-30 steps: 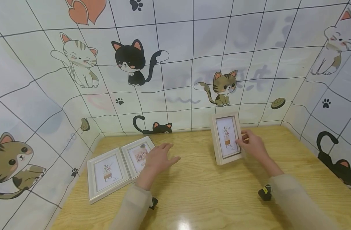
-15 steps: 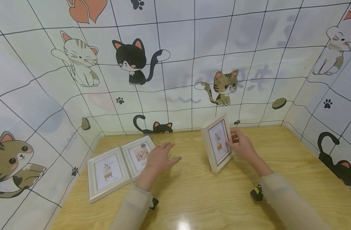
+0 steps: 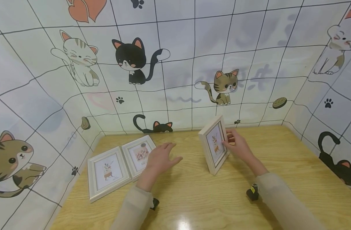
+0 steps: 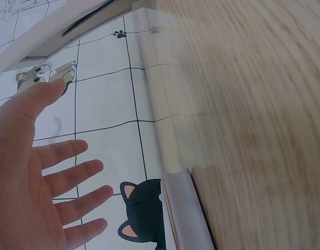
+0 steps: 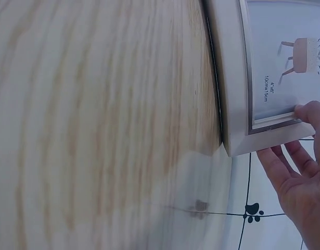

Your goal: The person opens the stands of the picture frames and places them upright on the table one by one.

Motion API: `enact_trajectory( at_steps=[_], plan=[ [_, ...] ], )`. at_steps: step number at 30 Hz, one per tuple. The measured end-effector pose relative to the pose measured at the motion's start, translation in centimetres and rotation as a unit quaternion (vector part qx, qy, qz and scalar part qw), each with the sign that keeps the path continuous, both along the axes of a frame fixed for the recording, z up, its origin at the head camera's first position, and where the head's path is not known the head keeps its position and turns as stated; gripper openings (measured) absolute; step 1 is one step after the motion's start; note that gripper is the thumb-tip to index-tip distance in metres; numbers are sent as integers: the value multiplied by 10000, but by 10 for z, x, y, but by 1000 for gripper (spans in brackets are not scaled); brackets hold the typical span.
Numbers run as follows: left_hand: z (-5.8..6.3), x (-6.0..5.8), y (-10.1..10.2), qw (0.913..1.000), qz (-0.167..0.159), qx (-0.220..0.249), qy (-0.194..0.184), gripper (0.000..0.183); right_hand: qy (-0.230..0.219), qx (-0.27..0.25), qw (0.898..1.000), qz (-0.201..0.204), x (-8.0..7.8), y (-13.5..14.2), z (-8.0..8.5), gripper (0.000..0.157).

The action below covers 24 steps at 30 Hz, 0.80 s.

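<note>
My right hand [image 3: 237, 145] pinches the right edge of a thick pale wooden picture frame [image 3: 206, 142], thumb on the front and fingers behind. This frame stands upright, turned to face left, and shows a plant-pot print. In the right wrist view the thumb presses near the corner of the picture frame [image 5: 238, 120], whose bottom edge is right at the table. My left hand [image 3: 159, 159] hovers with spread fingers, holding nothing, over the right part of a white picture frame [image 3: 126, 153] with a pink flower print. Left of that lies another white picture frame [image 3: 92, 179] with a plant-pot print.
The wooden table [image 3: 187, 198] meets a cat-patterned wall covering [image 3: 178, 80] at the back and on both sides. A small black device [image 3: 253, 192] is at the right wrist, and a similar black device [image 3: 154, 203] at the left.
My right hand has moved the wooden picture frame to the left and turned it from facing nearly forward to facing left. The left hand and both white frames have stayed put.
</note>
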<state>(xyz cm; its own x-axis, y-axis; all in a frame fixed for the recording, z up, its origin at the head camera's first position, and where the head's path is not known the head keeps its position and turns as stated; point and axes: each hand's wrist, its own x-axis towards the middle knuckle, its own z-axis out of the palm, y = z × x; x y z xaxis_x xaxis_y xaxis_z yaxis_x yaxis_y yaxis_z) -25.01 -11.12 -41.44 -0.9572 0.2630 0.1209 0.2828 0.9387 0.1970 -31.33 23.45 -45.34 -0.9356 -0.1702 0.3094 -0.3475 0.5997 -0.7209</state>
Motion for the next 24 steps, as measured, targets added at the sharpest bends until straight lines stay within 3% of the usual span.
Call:
enact_trajectory(
  at_steps=[14, 24],
  plan=[
    [-4, -1, 6, 9999, -133, 43, 84, 70, 57, -487, 9981, 369, -5, 0, -3, 42],
    [-3, -1, 20, 9991, -383, 156, -88, 69, 206, -608, 9964, 552, -6, -5, -5, 39]
  ],
)
